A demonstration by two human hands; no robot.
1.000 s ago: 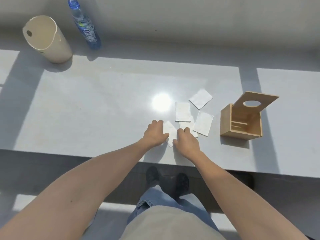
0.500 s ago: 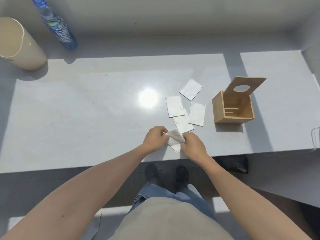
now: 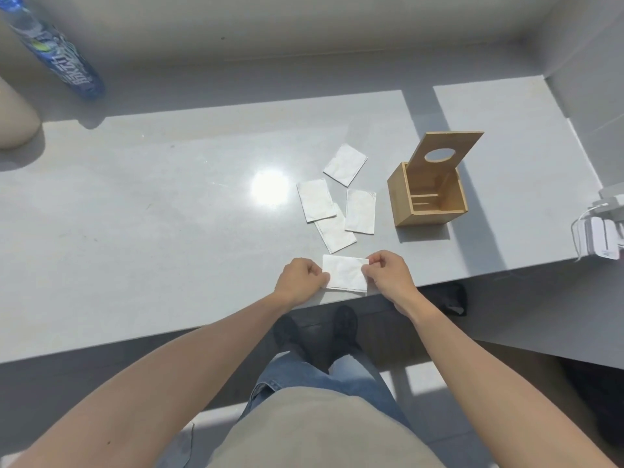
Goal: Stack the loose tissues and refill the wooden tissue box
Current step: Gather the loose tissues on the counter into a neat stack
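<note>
A white folded tissue (image 3: pixel 344 273) lies flat near the counter's front edge, held at both ends. My left hand (image 3: pixel 299 280) pinches its left side and my right hand (image 3: pixel 388 275) pinches its right side. Several more loose tissues lie just beyond: one (image 3: pixel 316 199) overlapping another (image 3: pixel 335 232), one (image 3: pixel 360 211) to their right, and one (image 3: pixel 345 164) farther back. The wooden tissue box (image 3: pixel 426 195) stands to the right with its lid (image 3: pixel 445 151) tipped up and open; the lid has an oval hole. The box inside looks bare.
The grey counter (image 3: pixel 169 214) ends in a front edge right under my hands. A blue water bottle (image 3: pixel 57 52) and a beige container (image 3: pixel 15 119) stand at the far left. White chargers with cables (image 3: pixel 599 238) sit at the right edge. A wall rises on the right.
Both hands picked up the nearest tissue, pulled it toward the front edge, and now hold it spread flat between them. The camera view also shifted left and closer.
</note>
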